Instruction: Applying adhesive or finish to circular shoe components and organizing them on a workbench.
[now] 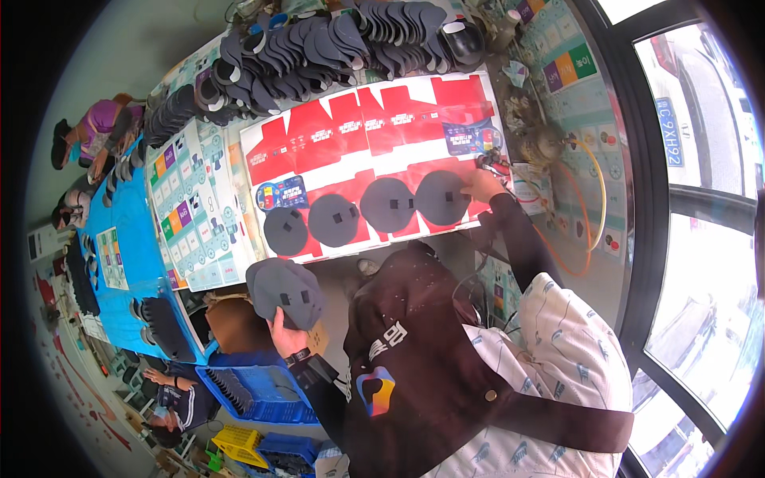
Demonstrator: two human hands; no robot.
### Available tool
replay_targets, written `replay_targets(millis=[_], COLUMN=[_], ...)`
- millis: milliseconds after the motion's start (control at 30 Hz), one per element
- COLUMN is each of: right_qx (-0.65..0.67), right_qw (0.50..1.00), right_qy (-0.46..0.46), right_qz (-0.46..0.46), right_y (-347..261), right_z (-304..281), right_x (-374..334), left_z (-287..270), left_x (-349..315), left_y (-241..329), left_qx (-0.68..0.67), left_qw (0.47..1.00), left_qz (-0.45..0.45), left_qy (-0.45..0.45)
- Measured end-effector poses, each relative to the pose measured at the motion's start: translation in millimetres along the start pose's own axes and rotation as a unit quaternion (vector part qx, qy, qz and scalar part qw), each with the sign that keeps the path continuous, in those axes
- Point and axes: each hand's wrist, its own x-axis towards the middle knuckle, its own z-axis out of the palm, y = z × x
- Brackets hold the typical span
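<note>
My left hand (288, 336) grips a stack of dark grey round pads (284, 288) off the table's front edge, thumb on top. Two small black patches show on the top pad. Several like pads lie in a row on a red and white printed sheet: a far-left pad (285, 233), a second pad (333, 221), a third pad (387, 205) and a far-right pad (437, 209). At the right edge of that last pad is my right hand (483, 188), its fingers bent and drawn together. The fingertips hide what lies under them.
Rows of dark curved pieces (319, 48) line the table's back. Hoses (596, 191) hang at the right by the window. Left of me stand a blue crate (259, 390), a yellow crate (239, 444) and a blue-covered table (131, 255). Other people (187, 402) sit further left.
</note>
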Motion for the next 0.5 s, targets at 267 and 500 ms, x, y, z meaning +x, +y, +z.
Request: replay_targets(millis=[267, 500], right_qx=[-0.014, 0.113], right_qw=[0.999, 0.991], right_qy=[0.028, 0.07], right_qz=[-0.041, 0.026], right_y=[13, -72], right_z=[0, -18], right_x=[-2, -28], left_z=[13, 16], left_x=[-1, -5], left_y=[-1, -6], left_qx=[-0.007, 0.029], left_qw=[1.0, 0.999], left_qz=[-0.025, 0.012], left_qy=[0.008, 0.011])
